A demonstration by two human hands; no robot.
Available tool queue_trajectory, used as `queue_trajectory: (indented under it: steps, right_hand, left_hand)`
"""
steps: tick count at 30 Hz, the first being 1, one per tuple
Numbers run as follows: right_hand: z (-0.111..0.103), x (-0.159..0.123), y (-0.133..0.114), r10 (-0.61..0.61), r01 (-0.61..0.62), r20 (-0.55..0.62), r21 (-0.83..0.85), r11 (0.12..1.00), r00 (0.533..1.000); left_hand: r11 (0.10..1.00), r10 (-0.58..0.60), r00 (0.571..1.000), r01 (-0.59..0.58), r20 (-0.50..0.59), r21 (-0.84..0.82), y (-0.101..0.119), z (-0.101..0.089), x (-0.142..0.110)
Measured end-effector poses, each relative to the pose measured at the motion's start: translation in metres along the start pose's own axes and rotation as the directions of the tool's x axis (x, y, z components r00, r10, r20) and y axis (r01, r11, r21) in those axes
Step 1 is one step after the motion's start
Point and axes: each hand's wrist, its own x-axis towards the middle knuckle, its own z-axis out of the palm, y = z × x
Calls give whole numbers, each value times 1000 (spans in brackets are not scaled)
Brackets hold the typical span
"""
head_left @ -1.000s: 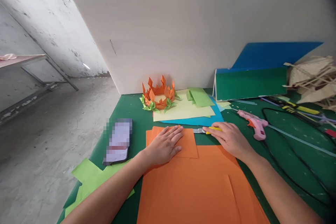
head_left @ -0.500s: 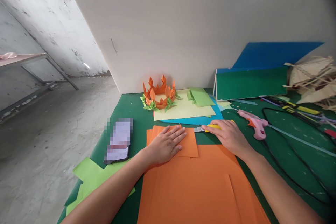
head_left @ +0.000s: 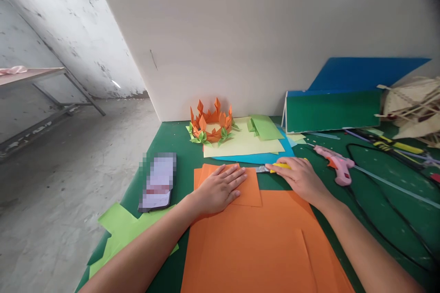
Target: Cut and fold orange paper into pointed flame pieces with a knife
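My left hand [head_left: 220, 191] lies flat, fingers stretched out, pressing on a small stack of orange paper pieces [head_left: 252, 192]. My right hand [head_left: 302, 178] is wrapped round a yellow utility knife [head_left: 280, 166], its blade pointing left and meeting the upper right edge of the small orange pieces. Under both lies a large stack of orange paper sheets [head_left: 250, 247], reaching down to the bottom of the view. Beyond the hands stands an orange paper crown [head_left: 211, 123] with green paper leaves round its base.
A phone [head_left: 158, 182] and green paper scraps [head_left: 134, 229] lie at the left. Behind are cream paper [head_left: 240, 144], folded green paper [head_left: 266, 127] and a white board [head_left: 240, 46]. To the right are a pink glue gun [head_left: 335, 162] with its cord, pliers [head_left: 395, 149] and a green box [head_left: 333, 112].
The whole view has shifted slightly, so everything appears a little farther right. Both hands keep nearly the same places on the paper and the knife.
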Motion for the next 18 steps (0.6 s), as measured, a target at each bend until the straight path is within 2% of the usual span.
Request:
queue_trajectory:
  steps: [10, 18]
  right_hand:
    - [6, 13, -6, -24, 24, -2, -3, 1000, 1000]
    - [12, 31, -12, -69, 69, -6, 9, 998, 998]
  left_hand:
    - [1000, -15, 999, 15, 34, -5, 1, -2, 2]
    - [1000, -4, 1000, 4, -10, 5, 1, -2, -1]
